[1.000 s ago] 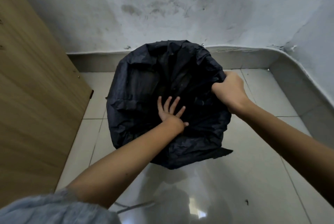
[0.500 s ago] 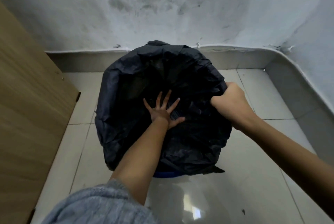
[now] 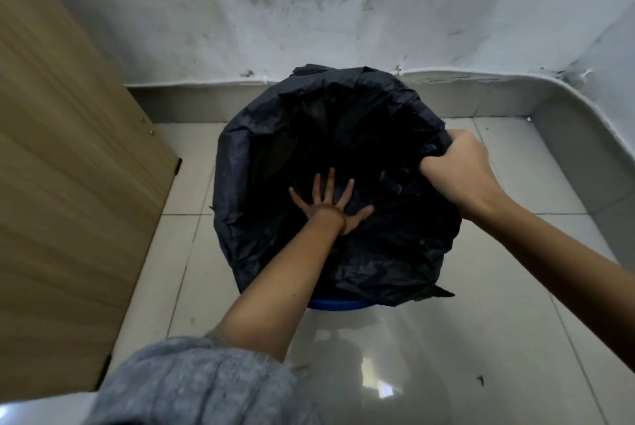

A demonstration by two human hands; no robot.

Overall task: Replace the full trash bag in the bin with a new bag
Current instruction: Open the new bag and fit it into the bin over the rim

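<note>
While a person bends over it, a crinkled black plastic trash bag [image 3: 275, 163] lines a round bin whose blue plastic rim [image 3: 338, 304] peeks out only at the near edge. The bin stands on a glossy pale tiled floor [image 3: 481, 321], close to a stained white wall [image 3: 343, 5] and near a light wooden cabinet side [image 3: 62, 167] to the left.

The two hands are well apart. The left hand [image 3: 330, 208] reaches deep into the bag's dark interior, fingers straight and fanned out, palm pressing the plastic downward. The right hand [image 3: 460, 167] is closed in a fist at the bag's right-hand rim, gripping a gathered bunch of plastic. A grey knitted sleeve [image 3: 206, 383] is pushed up the left arm.

As for progress, the bag looks empty and loose, not bulging, so this seems to be the new liner going in; no full bag shows anywhere in view. The plastic already drapes over most of the rim, though a loose flap [image 3: 439, 294] sticks out at the near right and the blue edge there is uncovered. What appears left is to push the bag fully down to the bottom, then fold and smooth its edge evenly around the rim, especially at the near side.
</note>
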